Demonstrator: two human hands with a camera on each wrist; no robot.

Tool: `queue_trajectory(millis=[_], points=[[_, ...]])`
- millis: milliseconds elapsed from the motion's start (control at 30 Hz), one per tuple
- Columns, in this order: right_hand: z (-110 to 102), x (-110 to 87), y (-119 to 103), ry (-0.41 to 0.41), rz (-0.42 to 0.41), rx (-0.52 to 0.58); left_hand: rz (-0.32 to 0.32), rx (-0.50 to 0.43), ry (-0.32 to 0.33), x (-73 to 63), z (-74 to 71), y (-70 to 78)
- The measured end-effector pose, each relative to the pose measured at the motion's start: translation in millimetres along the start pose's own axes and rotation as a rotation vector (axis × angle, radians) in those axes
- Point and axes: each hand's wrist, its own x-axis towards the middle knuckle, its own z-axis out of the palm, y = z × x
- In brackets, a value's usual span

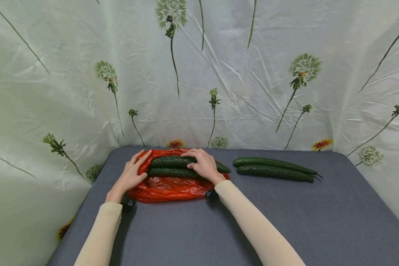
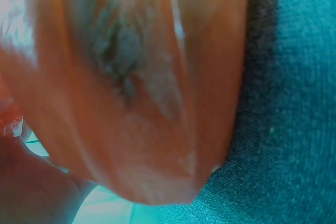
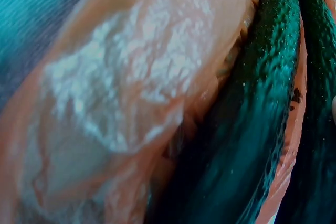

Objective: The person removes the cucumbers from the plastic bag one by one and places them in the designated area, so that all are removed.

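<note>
A red plastic bag lies spread at the back left of the table, two long dark-green cucumbers side by side in its opening. My right hand comes down over their right part, its fingers and thumb bent around the far cucumber. The near cucumber passes under that hand. My left hand rests at the bag's left rim, fingers extended and thumb close to the cucumbers' left ends. In the left wrist view the bag fills most of the picture. The right wrist view has the near cucumber up close.
Two more cucumbers lie together on the grey tabletop right of the bag. Small black devices sit under my wrists. A pale curtain printed with flowers hangs behind the table and along its sides.
</note>
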Motion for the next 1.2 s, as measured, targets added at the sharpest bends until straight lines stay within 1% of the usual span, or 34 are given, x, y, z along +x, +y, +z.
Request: queue_trajectory(millis=[200, 500, 800, 1200], points=[[-5.7, -3.5, 5.3, 0.030, 0.010, -0.005, 0.003, 0.000, 0.002, 0.3, 0.4, -1.0], [-16.2, -7.9, 16.0, 0.069, 0.002, -0.009, 0.004, -0.008, -0.002, 0.8, 1.1, -1.3], [-28.7, -12.6, 23.6, 0.074, 0.049, 0.028, 0.004, -0.013, 0.000, 1.2, 3.3, -2.2], [-41.8, -20.2, 33.0, 0.093, 0.057, 0.052, -0.013, -0.014, -0.009, 0.4, 4.1, -0.1]])
